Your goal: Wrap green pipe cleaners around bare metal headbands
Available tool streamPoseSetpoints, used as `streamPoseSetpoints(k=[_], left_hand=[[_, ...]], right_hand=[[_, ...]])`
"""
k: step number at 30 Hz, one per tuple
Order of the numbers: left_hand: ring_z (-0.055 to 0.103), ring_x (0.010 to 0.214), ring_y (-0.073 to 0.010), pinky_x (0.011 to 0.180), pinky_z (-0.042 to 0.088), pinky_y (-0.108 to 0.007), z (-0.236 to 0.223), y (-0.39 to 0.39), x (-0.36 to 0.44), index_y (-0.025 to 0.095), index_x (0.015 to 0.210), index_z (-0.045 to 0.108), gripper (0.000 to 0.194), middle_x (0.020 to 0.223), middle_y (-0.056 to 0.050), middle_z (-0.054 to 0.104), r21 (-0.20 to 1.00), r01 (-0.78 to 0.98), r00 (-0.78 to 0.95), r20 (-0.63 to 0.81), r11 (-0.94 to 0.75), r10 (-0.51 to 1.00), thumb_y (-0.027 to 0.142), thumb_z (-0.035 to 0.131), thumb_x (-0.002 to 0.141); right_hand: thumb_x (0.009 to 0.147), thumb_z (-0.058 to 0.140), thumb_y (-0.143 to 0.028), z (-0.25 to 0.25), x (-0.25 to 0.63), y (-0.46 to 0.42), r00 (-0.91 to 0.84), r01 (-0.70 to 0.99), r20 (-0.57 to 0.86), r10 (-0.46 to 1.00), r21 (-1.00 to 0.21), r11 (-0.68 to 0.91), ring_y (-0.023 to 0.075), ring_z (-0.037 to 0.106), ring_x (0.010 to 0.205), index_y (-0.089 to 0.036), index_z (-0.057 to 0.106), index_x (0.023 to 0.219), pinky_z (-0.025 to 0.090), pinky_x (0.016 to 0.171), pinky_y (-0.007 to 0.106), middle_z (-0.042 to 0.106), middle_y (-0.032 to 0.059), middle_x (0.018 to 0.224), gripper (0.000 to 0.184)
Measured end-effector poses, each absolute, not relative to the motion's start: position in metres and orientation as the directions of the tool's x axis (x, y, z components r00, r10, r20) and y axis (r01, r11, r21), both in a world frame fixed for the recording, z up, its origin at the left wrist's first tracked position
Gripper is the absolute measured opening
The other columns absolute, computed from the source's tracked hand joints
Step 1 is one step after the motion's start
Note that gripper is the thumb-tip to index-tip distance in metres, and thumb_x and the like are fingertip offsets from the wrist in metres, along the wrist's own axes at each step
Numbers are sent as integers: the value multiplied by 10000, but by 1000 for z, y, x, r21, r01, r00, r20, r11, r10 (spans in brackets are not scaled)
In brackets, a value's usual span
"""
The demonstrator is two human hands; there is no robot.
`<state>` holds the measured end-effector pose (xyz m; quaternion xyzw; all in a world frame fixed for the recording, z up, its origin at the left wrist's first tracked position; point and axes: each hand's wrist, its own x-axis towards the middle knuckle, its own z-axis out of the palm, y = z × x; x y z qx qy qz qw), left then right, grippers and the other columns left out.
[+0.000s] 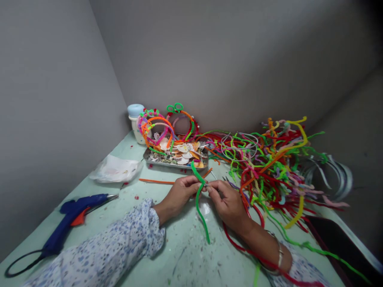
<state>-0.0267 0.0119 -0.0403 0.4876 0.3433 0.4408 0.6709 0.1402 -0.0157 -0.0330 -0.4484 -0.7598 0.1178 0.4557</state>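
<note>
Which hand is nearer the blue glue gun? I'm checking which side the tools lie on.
Left. The left hand pinches the green pipe cleaner right of the glue gun; the right hand lies farther right.

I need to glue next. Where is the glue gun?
In the head view, the blue glue gun lies on the table at far left, beside the left sleeve, below the plastic bag.

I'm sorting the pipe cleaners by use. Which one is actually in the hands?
The green pipe cleaner, pinched between left hand and right hand; the others lie heaped on the table.
</note>
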Motion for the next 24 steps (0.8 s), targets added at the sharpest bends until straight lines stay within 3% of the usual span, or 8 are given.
streamPoseSetpoints(k=[24], left_hand=[[433, 612, -83, 583, 311, -224, -37, 10, -26, 146, 884, 748, 223, 702, -7, 586, 953, -263, 377, -42, 151, 925, 317, 738, 740]], right_hand=[[916, 516, -250, -34, 140, -17, -146, 550, 537, 831, -654, 519, 181, 611, 725, -214, 623, 844, 461, 684, 304, 665, 13, 756, 134]])
